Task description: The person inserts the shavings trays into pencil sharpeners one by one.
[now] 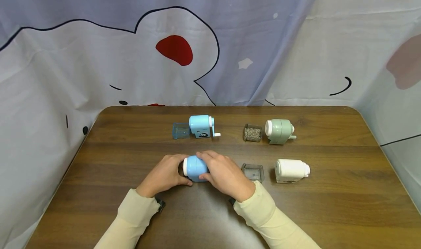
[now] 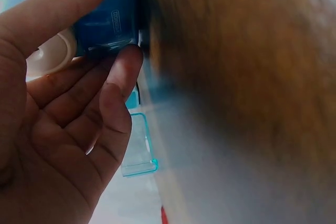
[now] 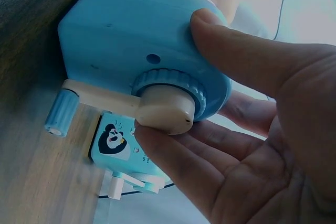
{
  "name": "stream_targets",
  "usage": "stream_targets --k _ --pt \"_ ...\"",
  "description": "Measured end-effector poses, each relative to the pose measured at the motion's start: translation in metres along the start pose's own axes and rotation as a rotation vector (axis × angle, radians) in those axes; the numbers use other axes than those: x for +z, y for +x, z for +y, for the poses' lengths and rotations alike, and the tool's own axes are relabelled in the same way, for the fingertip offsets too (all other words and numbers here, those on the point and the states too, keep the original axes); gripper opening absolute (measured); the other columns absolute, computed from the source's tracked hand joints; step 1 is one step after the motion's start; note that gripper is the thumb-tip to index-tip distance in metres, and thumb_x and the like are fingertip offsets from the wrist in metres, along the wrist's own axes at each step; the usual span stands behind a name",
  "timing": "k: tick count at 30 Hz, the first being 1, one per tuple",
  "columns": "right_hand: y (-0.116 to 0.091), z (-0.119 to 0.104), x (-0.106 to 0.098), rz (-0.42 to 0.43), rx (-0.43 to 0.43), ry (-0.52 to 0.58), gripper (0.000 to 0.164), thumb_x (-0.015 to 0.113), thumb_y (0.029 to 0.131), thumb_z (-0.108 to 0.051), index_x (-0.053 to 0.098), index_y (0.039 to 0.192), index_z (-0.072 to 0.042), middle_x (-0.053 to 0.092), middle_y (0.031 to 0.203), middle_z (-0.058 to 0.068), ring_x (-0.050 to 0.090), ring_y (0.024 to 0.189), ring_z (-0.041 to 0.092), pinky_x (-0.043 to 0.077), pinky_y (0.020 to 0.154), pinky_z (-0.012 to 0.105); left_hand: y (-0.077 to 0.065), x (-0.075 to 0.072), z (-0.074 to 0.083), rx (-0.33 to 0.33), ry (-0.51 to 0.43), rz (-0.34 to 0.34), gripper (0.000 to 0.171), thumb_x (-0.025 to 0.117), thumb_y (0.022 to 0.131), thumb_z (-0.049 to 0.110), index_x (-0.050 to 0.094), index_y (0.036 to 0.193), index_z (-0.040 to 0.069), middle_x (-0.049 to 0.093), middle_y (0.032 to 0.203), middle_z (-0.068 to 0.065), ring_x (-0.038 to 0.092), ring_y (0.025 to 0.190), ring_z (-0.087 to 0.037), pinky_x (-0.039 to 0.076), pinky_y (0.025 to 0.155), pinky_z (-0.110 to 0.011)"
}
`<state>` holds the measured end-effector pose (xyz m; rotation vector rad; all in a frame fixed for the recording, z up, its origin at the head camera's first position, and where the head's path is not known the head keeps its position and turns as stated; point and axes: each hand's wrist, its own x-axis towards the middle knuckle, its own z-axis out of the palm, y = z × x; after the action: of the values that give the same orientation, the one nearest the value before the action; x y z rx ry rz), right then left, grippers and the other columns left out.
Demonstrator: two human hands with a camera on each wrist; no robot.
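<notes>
A blue crank pencil sharpener (image 1: pixel 196 167) stands on the wooden table between both hands. From its left side, my left hand (image 1: pixel 165 174) holds it, thumb and fingers spread around the white front end. My right hand (image 1: pixel 227 173) grips the body from the other side. In the right wrist view, the right thumb lies on the blue sharpener's casing (image 3: pixel 115 35), and the fingers curl beside the white crank hub (image 3: pixel 167 109). The crank's blue knob (image 3: pixel 62 113) sticks out to one side. The left wrist view shows the lower casing (image 2: pixel 107 24) between left thumb and fingers.
Behind the hands stands a light-blue sharpener (image 1: pixel 199 124) beside its clear blue drawer (image 1: pixel 181 131). At the right are a green sharpener (image 1: pixel 279 131), a drawer holding shavings (image 1: pixel 252 133), a white sharpener (image 1: pixel 290 170) and a grey drawer (image 1: pixel 254 173). A patterned curtain (image 1: pixel 131 66) hangs behind the table.
</notes>
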<state>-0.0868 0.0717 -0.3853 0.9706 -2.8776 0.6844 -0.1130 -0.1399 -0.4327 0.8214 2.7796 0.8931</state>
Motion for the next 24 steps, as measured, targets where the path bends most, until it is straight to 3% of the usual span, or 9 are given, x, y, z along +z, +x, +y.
stream_targets --k 12,19,24 --pt "-0.0013 -0.0005 0.0008 0.015 -0.001 -0.007 0.057 0.073 0.081 -0.028 0.054 0.129 -0.003 0.058 0.125 0.012 0.059 0.105 0.024 0.05 0.085 0.039 0.0028 0.0031 0.0012 0.006 -0.016 -0.004 0.065 0.089 0.057 0.031 0.062 0.115 0.013 0.065 0.104 0.007 0.059 0.09 -0.006 0.05 0.079 -0.028" --pt "-0.0011 0.001 0.0008 0.011 0.008 0.009 0.058 0.074 0.081 -0.028 0.054 0.13 -0.005 0.058 0.125 0.011 0.058 0.106 0.023 0.049 0.086 0.039 0.0029 0.0036 0.0025 0.015 -0.009 0.0 0.069 0.089 0.058 0.029 0.06 0.117 0.01 0.064 0.107 0.003 0.06 0.093 -0.011 0.051 0.08 -0.034" --pt "-0.0042 0.0016 -0.0015 0.001 0.04 0.026 0.072 0.073 0.08 -0.036 0.043 0.139 -0.007 0.053 0.131 0.011 0.053 0.114 0.024 0.046 0.091 0.04 0.0015 0.0015 0.0025 -0.008 -0.027 -0.011 0.08 0.089 0.058 0.03 0.054 0.127 0.008 0.06 0.118 0.0 0.057 0.1 -0.013 0.049 0.086 -0.035"
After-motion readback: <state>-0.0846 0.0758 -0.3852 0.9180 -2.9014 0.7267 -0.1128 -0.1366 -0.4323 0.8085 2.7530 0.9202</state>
